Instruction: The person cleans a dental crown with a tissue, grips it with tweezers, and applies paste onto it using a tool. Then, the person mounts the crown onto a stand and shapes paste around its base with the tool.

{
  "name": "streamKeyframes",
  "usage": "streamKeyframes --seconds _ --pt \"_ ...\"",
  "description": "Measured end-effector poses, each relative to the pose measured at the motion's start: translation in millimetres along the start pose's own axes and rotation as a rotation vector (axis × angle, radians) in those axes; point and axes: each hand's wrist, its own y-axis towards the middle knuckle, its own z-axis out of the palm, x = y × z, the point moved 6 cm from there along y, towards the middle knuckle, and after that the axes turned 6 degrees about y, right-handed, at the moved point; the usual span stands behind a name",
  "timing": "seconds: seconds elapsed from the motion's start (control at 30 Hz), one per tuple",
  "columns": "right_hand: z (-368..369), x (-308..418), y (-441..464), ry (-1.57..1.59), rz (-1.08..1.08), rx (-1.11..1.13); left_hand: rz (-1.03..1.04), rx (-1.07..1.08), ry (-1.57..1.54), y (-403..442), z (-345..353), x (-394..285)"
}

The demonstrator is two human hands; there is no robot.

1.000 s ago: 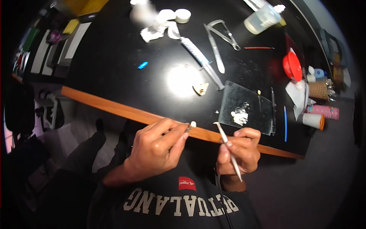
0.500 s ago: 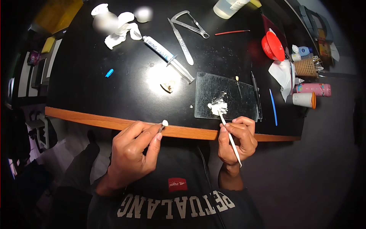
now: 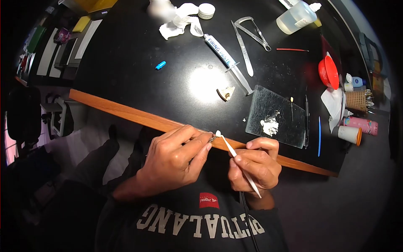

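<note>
Near the wooden table edge, my left hand [image 3: 174, 157] pinches a small metal holder [image 3: 213, 138] with a small white tooth-shaped piece [image 3: 218, 133] on its end. My right hand [image 3: 257, 164] grips a thin white tool [image 3: 241, 165] like a pen, its tip at the white piece. Beyond my right hand, a glass slab [image 3: 282, 111] bears a smear of white paste [image 3: 269, 126]. A syringe labelled "FIRING PASTE" [image 3: 226, 61] lies with its plunger end by the slab's corner. A beige and dark piece [image 3: 227, 93] rests left of the slab.
A metal caliper [image 3: 244, 48], a blue capsule-like item [image 3: 160, 65], crumpled white tissue [image 3: 178, 25] and a clear bottle [image 3: 296, 19] are on the black table. To the right are a red bowl [image 3: 328, 72], a blue stick [image 3: 319, 136] and a wooden-edged front rim [image 3: 126, 112].
The white tool's tip has moved from the paste on the slab to the small white piece. Both hands are closer together. The camera view has shifted.
</note>
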Motion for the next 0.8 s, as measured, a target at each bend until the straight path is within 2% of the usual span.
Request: streamKeyframes --seconds 0.17,0.27,0.8 --pt "3.4 -0.6 -0.4 -0.027 -0.005 0.031 0.003 0.016 -0.008 -0.6 0.5 1.0" --pt "3.4 -1.5 -0.7 -0.035 -0.009 0.012 -0.062 0.066 -0.049 -0.3 -0.6 0.7" --pt "3.6 -2.6 0.0 0.008 0.016 0.014 0.001 -0.009 -0.009 -1.8 -0.1 0.8"
